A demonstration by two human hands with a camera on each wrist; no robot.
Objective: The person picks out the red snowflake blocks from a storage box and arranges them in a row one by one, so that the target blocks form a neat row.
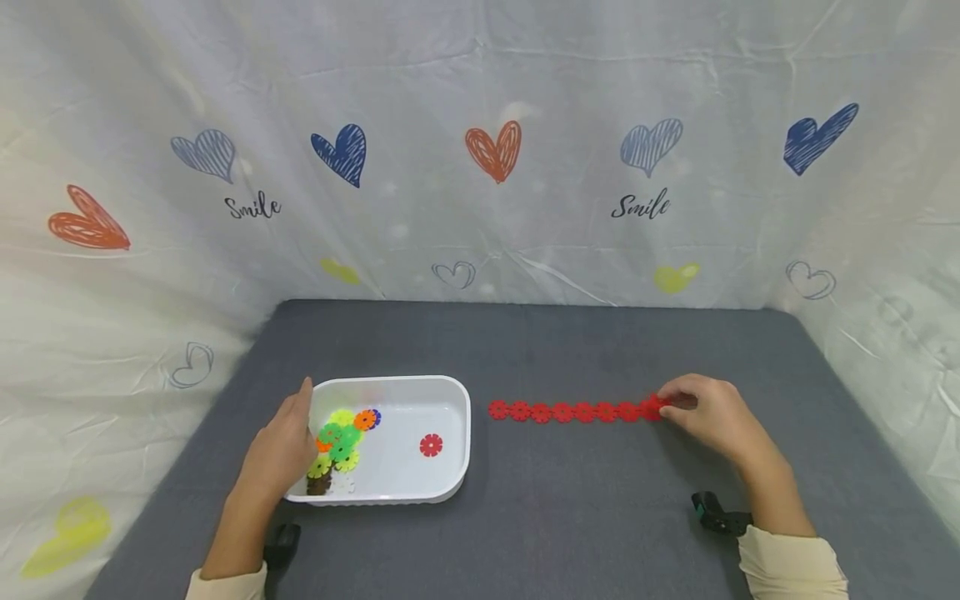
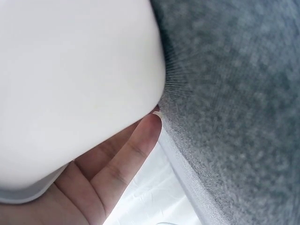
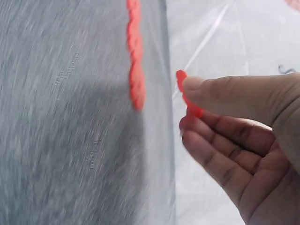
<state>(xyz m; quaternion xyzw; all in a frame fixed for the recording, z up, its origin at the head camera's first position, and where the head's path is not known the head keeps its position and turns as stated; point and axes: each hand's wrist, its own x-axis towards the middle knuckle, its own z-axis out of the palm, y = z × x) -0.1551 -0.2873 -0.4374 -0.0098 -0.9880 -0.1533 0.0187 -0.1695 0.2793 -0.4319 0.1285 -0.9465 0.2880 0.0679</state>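
Note:
My right hand (image 1: 708,412) pinches a red notched plastic disc (image 3: 181,79) between thumb and fingertips, at the right end of a row of red discs (image 1: 562,412). The right wrist view shows the held disc apart from the row, seen edge-on. At the left side of a white tray (image 1: 393,499) is my left hand (image 1: 277,454), gripping its wall. The left wrist view has its fingers (image 2: 124,166) along the outside of the tray, partly hidden behind it. Inside the tray, green and yellow discs (image 1: 341,442) are heaped at the left, and a single red disc (image 1: 431,445) lies apart.
Also in the tray are orange (image 1: 364,420), brown (image 1: 318,484) and white discs (image 1: 343,482). The grey table (image 1: 555,517) is backed by a pale curtain (image 1: 570,200) printed with hearts. Each wrist wears a black strap device (image 1: 716,512).

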